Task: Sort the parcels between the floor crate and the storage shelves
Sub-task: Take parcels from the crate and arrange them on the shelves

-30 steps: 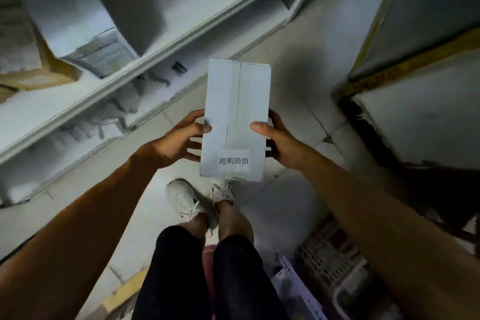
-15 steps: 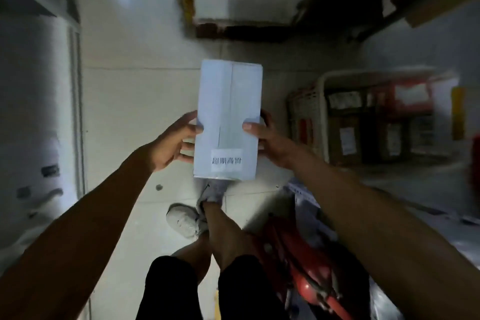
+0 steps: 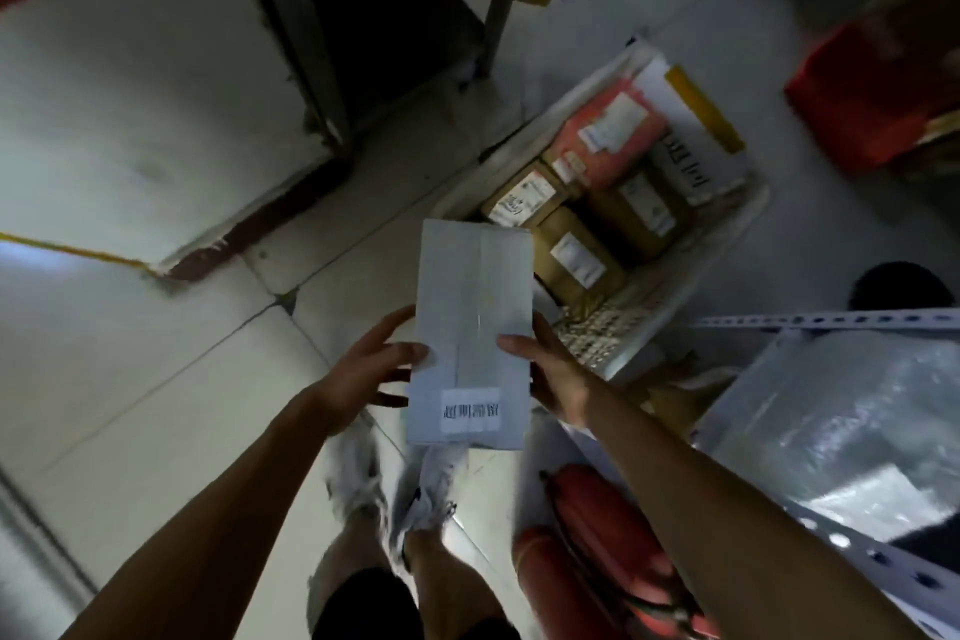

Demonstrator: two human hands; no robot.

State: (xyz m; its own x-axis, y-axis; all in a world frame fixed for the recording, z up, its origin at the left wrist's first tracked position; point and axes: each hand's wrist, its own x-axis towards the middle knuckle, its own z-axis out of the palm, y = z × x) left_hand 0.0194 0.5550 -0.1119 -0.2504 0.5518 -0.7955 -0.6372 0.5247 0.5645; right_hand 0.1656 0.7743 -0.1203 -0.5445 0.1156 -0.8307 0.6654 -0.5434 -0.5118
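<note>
Since 0.5 s ago the view has swung: floor crate (image 3: 691,276), then at frame right, now sits upper right of centre, just past the white parcel (image 3: 475,327). L to R: left hand (image 3: 363,379) grips parcel's left edge, thumb on top, fingers curled under. Parcel is held mid-frame over the tiled floor (image 3: 182,379), w/ a printed label near its near end. Right hand (image 3: 550,369) grips the right edge, thumb on top. Crate holds brown boxes (image 3: 576,260) and a red-orange parcel (image 3: 608,135). Red cylinder (image 3: 587,535), possibly an extinguisher, lies lower right, beside a metal shelf (image 3: 831,431).
</note>
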